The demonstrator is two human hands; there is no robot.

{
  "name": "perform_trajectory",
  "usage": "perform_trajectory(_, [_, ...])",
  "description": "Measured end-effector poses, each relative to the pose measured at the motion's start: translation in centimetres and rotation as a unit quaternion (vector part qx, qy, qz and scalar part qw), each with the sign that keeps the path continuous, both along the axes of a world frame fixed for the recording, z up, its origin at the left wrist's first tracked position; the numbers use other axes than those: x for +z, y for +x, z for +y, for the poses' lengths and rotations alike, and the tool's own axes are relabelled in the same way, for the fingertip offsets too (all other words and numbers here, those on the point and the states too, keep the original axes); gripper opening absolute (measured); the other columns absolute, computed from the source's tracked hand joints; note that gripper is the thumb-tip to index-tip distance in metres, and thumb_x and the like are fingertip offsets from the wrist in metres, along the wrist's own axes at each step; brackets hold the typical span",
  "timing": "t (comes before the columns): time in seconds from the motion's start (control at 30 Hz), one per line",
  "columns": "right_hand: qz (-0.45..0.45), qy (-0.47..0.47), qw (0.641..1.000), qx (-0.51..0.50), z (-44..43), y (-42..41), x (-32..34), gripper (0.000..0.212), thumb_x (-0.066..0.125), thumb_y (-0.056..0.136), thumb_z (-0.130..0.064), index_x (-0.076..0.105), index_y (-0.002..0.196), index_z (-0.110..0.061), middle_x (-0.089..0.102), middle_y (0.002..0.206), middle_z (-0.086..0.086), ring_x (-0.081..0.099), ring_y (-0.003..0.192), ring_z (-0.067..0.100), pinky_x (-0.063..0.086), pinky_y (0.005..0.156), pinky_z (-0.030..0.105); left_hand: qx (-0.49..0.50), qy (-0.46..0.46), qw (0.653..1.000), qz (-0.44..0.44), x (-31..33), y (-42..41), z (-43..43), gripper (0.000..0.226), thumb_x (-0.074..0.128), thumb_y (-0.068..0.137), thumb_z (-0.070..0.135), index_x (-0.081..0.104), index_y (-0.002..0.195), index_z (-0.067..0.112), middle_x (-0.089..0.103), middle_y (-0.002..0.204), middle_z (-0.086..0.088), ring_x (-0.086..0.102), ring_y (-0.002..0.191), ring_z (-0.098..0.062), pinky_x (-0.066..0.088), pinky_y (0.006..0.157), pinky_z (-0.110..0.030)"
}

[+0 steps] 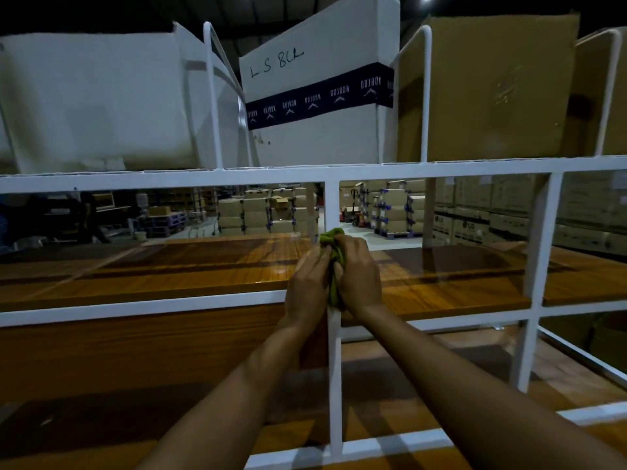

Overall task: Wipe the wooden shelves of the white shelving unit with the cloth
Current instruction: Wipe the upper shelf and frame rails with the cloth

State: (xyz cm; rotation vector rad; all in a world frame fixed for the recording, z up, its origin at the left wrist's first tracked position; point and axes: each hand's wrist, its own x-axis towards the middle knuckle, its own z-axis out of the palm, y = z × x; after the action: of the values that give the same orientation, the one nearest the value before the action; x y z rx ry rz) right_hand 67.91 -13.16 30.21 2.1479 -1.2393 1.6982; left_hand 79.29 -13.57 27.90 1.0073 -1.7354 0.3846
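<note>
A white metal shelving unit [332, 201] fills the view, with glossy wooden shelves [169, 266] at several levels. A bunched green cloth [334, 240] is held between both hands in front of the unit's central upright, just above the front edge of the middle shelf. My left hand [307, 283] grips the cloth from the left. My right hand [359, 276] grips it from the right, fingers curled round it. Most of the cloth is hidden between the palms. A lower wooden shelf [407, 378] lies beneath my forearms.
Large white cartons [95, 100] and a brown carton [485, 89] stand on the top shelf between white wire dividers [212, 96]. Behind the unit, stacked boxes on pallets [258, 212] stand on the warehouse floor. A white vertical post [539, 283] stands to the right.
</note>
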Motion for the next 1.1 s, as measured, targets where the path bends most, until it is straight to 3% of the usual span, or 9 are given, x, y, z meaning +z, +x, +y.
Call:
perform_trajectory(0.17, [-0.028, 0.047, 0.998, 0.031, 0.6, 0.2, -3.5, 0.041, 0.061, 0.090, -0.005, 0.052, 0.130, -0.014, 0.058, 0.121, 0.006, 0.056, 0.104, 0.016, 0.051, 0.085, 0.031, 0.029, -0.025, 0.998, -0.058, -2.4, 0.8, 0.6, 0.052, 0.066, 0.085, -0.005, 0.055, 0.135, 0.002, 0.050, 0.144, -0.018, 0.042, 0.137, -0.035, 0.040, 0.110, -0.048])
perform_trajectory(0.37, [-0.006, 0.092, 0.995, 0.031, 1.6, -0.1, -9.6, 0.041, 0.067, 0.088, -0.007, 0.052, 0.124, -0.016, 0.057, 0.120, 0.002, 0.053, 0.106, 0.010, 0.038, 0.079, 0.009, 0.063, -0.075, 0.972, -0.214, -9.1, 2.9, 0.3, 0.061, 0.065, 0.084, 0.010, 0.044, 0.142, 0.006, 0.032, 0.156, -0.014, 0.015, 0.149, -0.033, 0.008, 0.123, -0.047])
perform_trajectory(0.5, [0.046, 0.065, 0.997, -0.009, 1.9, 0.2, -11.8, 0.055, 0.071, 0.083, -0.001, 0.051, 0.133, -0.010, 0.056, 0.132, 0.011, 0.052, 0.123, 0.021, 0.044, 0.099, 0.025, 0.107, -0.009, 0.964, -0.244, -12.8, 3.0, 0.9, 0.078, 0.053, 0.078, 0.014, 0.022, 0.150, 0.010, 0.023, 0.159, -0.015, -0.003, 0.151, -0.030, 0.011, 0.121, -0.054])
perform_trajectory(0.6, [0.099, 0.033, 0.994, -0.031, 2.0, -0.2, -11.6, 0.060, 0.074, 0.081, -0.004, 0.050, 0.135, -0.006, 0.056, 0.134, 0.017, 0.054, 0.125, 0.028, 0.042, 0.103, 0.033, 0.119, 0.034, 0.962, -0.243, -12.8, 2.4, 1.0, 0.090, 0.066, 0.075, 0.021, 0.018, 0.151, 0.008, 0.015, 0.160, -0.016, -0.005, 0.150, -0.031, 0.007, 0.118, -0.053])
perform_trajectory(0.73, [0.201, 0.026, 0.978, -0.050, 1.4, -2.2, -11.0, 0.054, 0.072, 0.085, -0.017, 0.049, 0.133, -0.016, 0.058, 0.132, 0.008, 0.054, 0.123, 0.023, 0.043, 0.108, 0.038, 0.118, 0.073, 0.962, -0.236, -12.8, 1.7, 1.4, 0.102, 0.074, 0.073, 0.028, 0.012, 0.152, 0.009, 0.002, 0.163, -0.017, -0.005, 0.150, -0.032, 0.008, 0.116, -0.052])
perform_trajectory(0.83, [0.262, 0.044, 0.960, -0.085, 0.9, -4.5, -10.2, 0.059, 0.080, 0.076, -0.020, 0.052, 0.128, -0.017, 0.061, 0.126, 0.006, 0.056, 0.119, 0.025, 0.045, 0.104, 0.040, 0.108, 0.085, 0.959, -0.249, -12.9, 0.3, 1.3, 0.098, 0.075, 0.076, 0.026, 0.013, 0.151, 0.010, 0.000, 0.163, -0.015, -0.002, 0.151, -0.032, 0.005, 0.118, -0.050])
perform_trajectory(0.97, [0.335, 0.099, 0.923, -0.161, 0.5, -8.4, -10.1, 0.092, 0.096, 0.046, -0.031, 0.057, 0.128, -0.017, 0.062, 0.133, 0.008, 0.053, 0.127, 0.034, 0.041, 0.105, 0.056, 0.093, 0.080, 0.952, -0.280, -11.5, -3.0, 0.6, 0.078, 0.068, 0.081, 0.023, 0.034, 0.150, 0.009, 0.021, 0.161, -0.016, 0.014, 0.150, -0.030, 0.001, 0.122, -0.047])
perform_trajectory(1.03, [0.351, 0.121, 0.905, -0.205, 0.3, -10.3, -10.0, 0.090, 0.093, 0.056, -0.034, 0.054, 0.136, -0.021, 0.055, 0.142, 0.006, 0.044, 0.136, 0.034, 0.031, 0.111, 0.058, 0.094, 0.101, 0.948, -0.287, -10.3, -4.9, 0.5, 0.071, 0.067, 0.082, 0.024, 0.042, 0.147, 0.011, 0.033, 0.156, -0.016, 0.027, 0.146, -0.030, 0.006, 0.122, -0.045])
perform_trajectory(1.1, [0.355, 0.141, 0.895, -0.230, 0.1, -11.7, -9.6, 0.078, 0.082, 0.073, -0.036, 0.049, 0.142, -0.021, 0.045, 0.152, 0.007, 0.029, 0.145, 0.034, 0.017, 0.116, 0.059, 0.091, 0.103, 0.946, -0.294, -9.5, -6.4, 0.4, 0.066, 0.053, 0.093, 0.018, 0.027, 0.153, 0.013, 0.021, 0.160, -0.016, 0.017, 0.149, -0.031, -0.005, 0.118, -0.041])
